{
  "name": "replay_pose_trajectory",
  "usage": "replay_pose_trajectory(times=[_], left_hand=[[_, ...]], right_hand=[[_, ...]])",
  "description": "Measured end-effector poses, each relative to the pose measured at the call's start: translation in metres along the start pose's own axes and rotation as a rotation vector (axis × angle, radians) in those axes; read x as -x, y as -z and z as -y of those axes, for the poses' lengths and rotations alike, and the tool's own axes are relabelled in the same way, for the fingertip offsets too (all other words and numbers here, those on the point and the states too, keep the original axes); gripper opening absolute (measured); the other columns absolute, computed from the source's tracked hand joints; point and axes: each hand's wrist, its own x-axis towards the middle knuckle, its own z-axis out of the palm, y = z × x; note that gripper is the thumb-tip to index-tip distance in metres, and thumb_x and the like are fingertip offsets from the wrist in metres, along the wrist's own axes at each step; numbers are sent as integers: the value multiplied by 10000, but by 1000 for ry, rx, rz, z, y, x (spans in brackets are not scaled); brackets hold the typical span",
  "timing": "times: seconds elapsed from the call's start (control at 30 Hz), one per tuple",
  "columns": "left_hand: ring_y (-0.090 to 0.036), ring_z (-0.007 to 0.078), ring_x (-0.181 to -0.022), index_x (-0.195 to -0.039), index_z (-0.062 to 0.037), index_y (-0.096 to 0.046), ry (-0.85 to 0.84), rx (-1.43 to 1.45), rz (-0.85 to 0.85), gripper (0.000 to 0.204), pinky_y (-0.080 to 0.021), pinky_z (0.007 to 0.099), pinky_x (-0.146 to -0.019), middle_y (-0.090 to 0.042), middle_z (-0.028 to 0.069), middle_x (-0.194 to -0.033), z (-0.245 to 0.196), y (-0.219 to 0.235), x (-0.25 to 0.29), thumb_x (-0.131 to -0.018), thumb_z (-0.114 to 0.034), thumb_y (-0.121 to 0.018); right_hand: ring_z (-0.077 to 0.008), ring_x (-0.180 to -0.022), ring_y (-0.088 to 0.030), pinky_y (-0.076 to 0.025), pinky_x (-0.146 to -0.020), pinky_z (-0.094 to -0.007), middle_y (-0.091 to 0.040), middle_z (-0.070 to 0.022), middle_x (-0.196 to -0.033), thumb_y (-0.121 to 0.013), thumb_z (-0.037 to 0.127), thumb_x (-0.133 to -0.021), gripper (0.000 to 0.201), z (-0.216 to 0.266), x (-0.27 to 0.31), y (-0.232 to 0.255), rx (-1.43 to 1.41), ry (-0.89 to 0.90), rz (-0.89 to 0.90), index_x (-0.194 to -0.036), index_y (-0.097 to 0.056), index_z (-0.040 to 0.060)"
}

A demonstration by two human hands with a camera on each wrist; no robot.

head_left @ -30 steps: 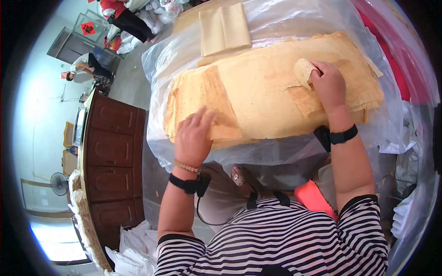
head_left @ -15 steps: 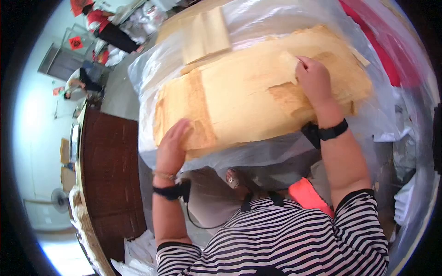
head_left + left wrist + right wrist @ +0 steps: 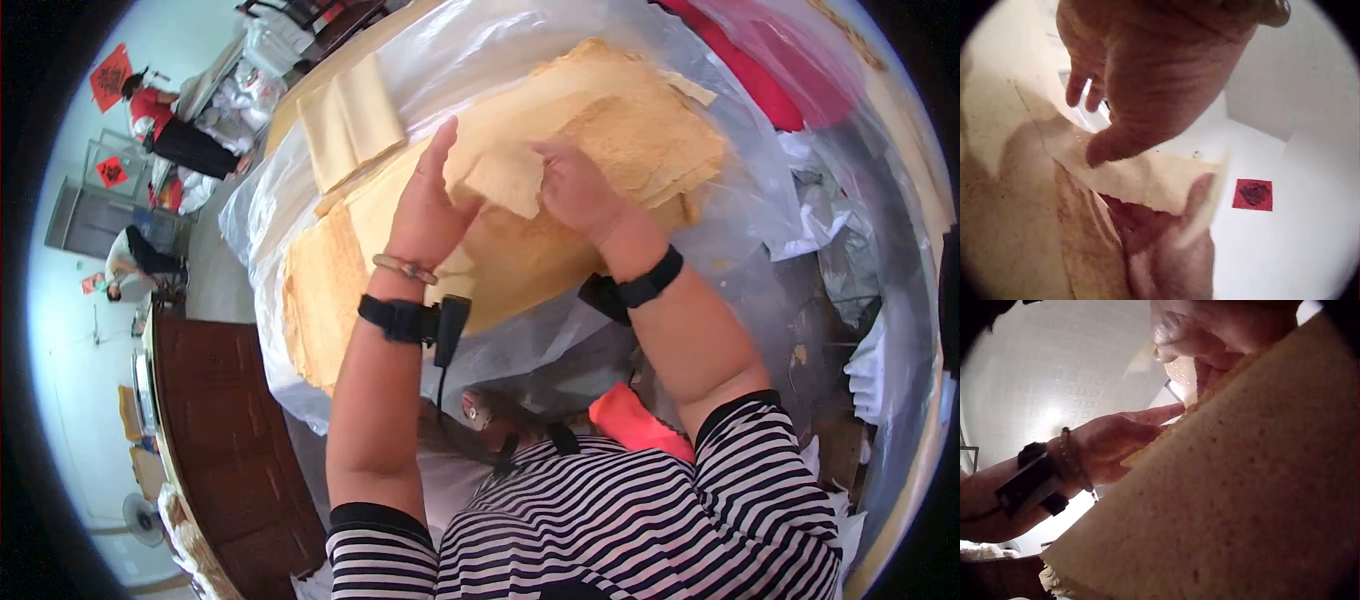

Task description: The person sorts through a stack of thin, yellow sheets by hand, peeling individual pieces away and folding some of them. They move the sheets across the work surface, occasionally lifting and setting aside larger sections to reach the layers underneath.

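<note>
Room lies above the sheet stack's (image 3: 645, 130) left and right ends; the left hand (image 3: 430, 208), right hand (image 3: 583, 192) and thin piece (image 3: 506, 182) block its middle, though blur may hide gaps.

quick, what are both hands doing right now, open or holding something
Left hand: open, fingers straight, close to the small tan piece.
Right hand: closed, holding that piece.

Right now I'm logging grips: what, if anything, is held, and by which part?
The right hand holds a thin, irregular tan sheet by its right edge in the head view. Whether the left hand touches it is unclear.
</note>
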Motion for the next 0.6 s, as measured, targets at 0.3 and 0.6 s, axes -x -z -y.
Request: replay_pose_trajectory(times=[0.3, 0.6], left_hand=[[-658, 111, -934, -1141, -29, -710, 267, 389, 50, 199, -533, 274, -839, -726, 43, -1009, 28, 3, -2, -963, -51, -623], [-678, 236, -1086, -1303, -36, -598, 301, 962, -572, 326, -565, 345, -930, -676, 110, -1245, 6, 78, 38, -1025, -206, -594]], right_hand=[[-256, -907, -705, -541, -843, -341, -735, -111, -965, -695, 107, -859, 249, 24, 2, 8, 65, -229, 91, -1099, -716, 44], [-297, -977, -635, -512, -890, -427, -688, -72, -994, -776, 182, -791, 243, 17, 5, -4, 545, 73, 115, -1026, -752, 125]])
